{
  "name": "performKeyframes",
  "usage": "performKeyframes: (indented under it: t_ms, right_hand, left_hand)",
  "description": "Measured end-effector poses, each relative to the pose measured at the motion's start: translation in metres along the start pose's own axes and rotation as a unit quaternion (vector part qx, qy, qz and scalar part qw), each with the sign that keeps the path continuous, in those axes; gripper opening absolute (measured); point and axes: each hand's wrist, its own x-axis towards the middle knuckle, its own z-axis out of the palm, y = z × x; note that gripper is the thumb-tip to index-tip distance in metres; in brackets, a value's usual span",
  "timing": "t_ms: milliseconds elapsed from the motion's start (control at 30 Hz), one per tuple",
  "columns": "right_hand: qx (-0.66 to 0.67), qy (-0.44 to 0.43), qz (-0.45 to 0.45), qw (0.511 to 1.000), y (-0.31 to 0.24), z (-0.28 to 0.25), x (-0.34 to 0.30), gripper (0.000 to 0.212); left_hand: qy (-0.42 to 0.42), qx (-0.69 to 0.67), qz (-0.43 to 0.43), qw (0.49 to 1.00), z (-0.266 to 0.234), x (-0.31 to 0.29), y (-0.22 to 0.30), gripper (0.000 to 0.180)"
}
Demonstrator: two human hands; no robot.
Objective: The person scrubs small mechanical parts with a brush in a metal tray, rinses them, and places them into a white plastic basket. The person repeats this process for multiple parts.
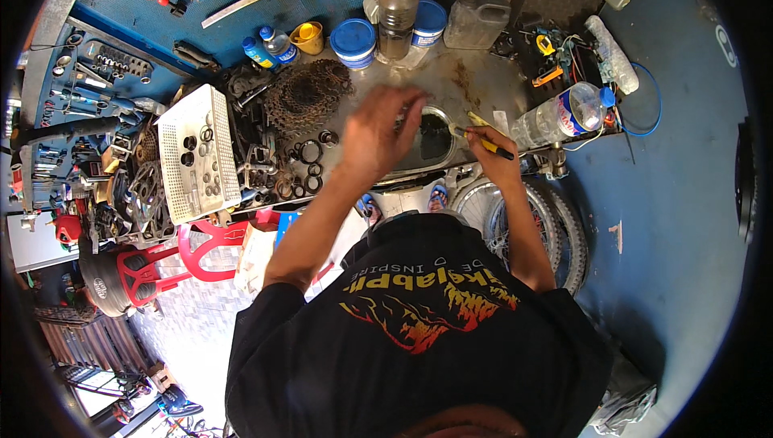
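My left hand (380, 128) is over the near part of the metal bench, at the left rim of a round pan of dark liquid (436, 137). Its fingers are curled in a pinch and slightly blurred; a small dark bit shows between them, too unclear to name. On the pan's other side, my right hand (497, 158) is closed around a slim tool with a yellow and black handle (486, 142). The tool's front end points at the pan's right rim. A greasy heap of bicycle sprockets (307, 97) lies left of my left hand, with several black rings (310, 151) nearer me.
A white perforated basket (199, 156) with small rings stands at left. Tubs (353, 42), a dark-filled bottle (398, 19) and a jug (477, 24) line the back. At right lies a clear bottle (564, 114). Bicycle wheels (531, 216) stand below the bench edge.
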Motion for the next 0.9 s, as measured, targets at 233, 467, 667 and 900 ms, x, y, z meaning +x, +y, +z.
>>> performKeyframes:
  t_ms: [233, 467, 667, 900]
  right_hand:
    - [-0.037, 0.005, 0.033, 0.999, 0.003, -0.006, -0.015, 0.020]
    - [-0.040, -0.020, 0.010, 0.999, 0.008, 0.003, -0.012, 0.021]
    - [-0.057, -0.039, 0.030, 0.997, 0.006, 0.004, 0.001, 0.024]
    - [-0.103, -0.046, 0.043, 0.993, 0.011, 0.018, 0.001, 0.024]
  left_hand:
    - [-0.176, 0.062, -0.225, 0.956, 0.036, -0.018, -0.060, 0.016]
    - [-0.055, 0.148, 0.101, 0.982, 0.003, -0.003, -0.008, 0.017]
    - [-0.235, 0.159, -0.259, 0.923, 0.035, -0.049, -0.060, 0.014]
    - [-0.022, 0.184, -0.141, 0.973, -0.144, -0.023, -0.128, 0.019]
